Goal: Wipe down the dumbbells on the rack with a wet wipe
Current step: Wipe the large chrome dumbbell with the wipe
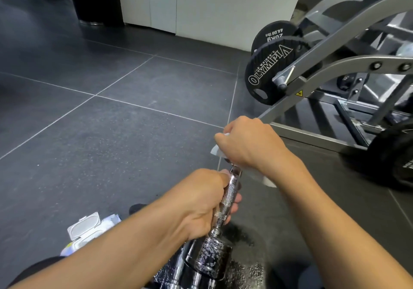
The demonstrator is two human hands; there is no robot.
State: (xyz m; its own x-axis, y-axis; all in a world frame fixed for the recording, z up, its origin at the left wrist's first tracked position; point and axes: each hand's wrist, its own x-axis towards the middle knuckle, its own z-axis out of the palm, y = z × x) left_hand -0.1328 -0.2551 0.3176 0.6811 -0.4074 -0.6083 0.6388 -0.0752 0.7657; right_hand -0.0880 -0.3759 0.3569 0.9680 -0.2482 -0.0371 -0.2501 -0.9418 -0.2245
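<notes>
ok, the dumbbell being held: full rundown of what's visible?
The dumbbell looks like chrome steel: a knurled handle and a shiny, speckled near head at the bottom of the frame. It tilts away from the camera. The left hand grips the handle; the right hand covers the far end with a white wipe, hiding that head. It seems lifted above the dark floor.

A shiny chrome dumbbell (pixel 225 201) with a cross-hatched knurled grip is held in the left hand (pixel 201 201). A white wet wipe (pixel 218 151) is clutched under the right hand (pixel 248 143). Left of the left forearm, a white-lidded wipe pack (pixel 86 228) is seen. The floor (pixel 100 121) is laid with dark grey speckled tiles and pale seams. Beyond the right hand, a black weight plate (pixel 268 74) with white lettering is hung on a silver-grey machine frame (pixel 335 43).
</notes>
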